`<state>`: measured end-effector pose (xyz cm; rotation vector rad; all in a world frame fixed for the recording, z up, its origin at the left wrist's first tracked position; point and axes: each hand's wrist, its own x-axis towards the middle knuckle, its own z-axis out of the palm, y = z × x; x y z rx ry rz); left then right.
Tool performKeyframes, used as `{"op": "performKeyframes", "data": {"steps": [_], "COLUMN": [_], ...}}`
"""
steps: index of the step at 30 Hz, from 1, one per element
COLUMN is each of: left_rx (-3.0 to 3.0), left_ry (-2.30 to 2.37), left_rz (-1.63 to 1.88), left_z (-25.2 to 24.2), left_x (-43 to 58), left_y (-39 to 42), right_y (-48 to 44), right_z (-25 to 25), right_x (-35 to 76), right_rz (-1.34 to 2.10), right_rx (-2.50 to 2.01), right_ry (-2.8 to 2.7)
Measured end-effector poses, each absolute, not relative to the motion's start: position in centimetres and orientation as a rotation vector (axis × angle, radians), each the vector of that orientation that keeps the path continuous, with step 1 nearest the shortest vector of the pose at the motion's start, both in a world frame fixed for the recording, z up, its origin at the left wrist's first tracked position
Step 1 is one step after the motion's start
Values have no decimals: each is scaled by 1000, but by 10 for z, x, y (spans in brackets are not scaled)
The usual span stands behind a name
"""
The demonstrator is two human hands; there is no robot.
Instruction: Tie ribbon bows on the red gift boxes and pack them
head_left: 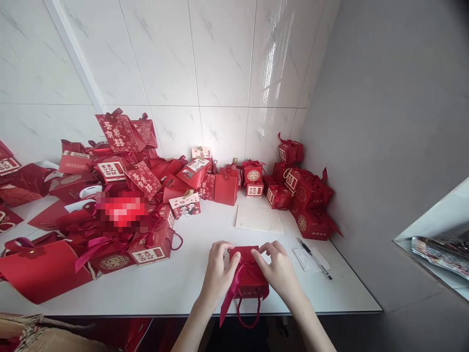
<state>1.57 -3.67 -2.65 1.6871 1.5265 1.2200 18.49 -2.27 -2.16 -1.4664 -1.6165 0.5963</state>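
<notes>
"Looking down at a white table (210,230): holding what?"

"Holding a small red box (257,277) between both hands, right at the table's near edge."

"Gripping it how?"

"Closing in narrowly on the upper corners, with the left hand (220,266) at one side and the right hand (277,266) at the other, both with thumb on top and fingers curled. Cannot tell whether also pinching the dark red ribbon (231,293) across the lid. Note one long ribbon end trailing down at left, and a twisted cord handle (248,326) drooping past the edge."

"And around it?"

"To the left, a big jumbled heap of red gift boxes (142,178), partly blurred out. Toward the tiled wall (220,54), a lined sheet (258,220). To the right, a pen (315,259) lying across white paper (303,260), and behind, stacked red boxes (311,200) just beside a grey wall (384,122)."
</notes>
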Motion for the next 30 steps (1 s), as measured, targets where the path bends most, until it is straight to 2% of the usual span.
{"op": "performKeyframes", "data": {"steps": [6, 11, 30], "left_rx": [1732, 1681, 1428], "left_ry": [1742, 1707, 1768], "left_rz": [1148, 1292, 1123], "left_z": [-34, -41, -39], "left_x": [25, 31, 35], "left_y": [-40, -40, -45], "right_y": [-22, -31, -32], "right_z": [-28, -32, -44], "right_x": [170, 164, 163], "right_rz": [592, 619, 1130], "right_rx": [-1445, -1411, -1316], "right_ry": [-1647, -1544, -1023]}}
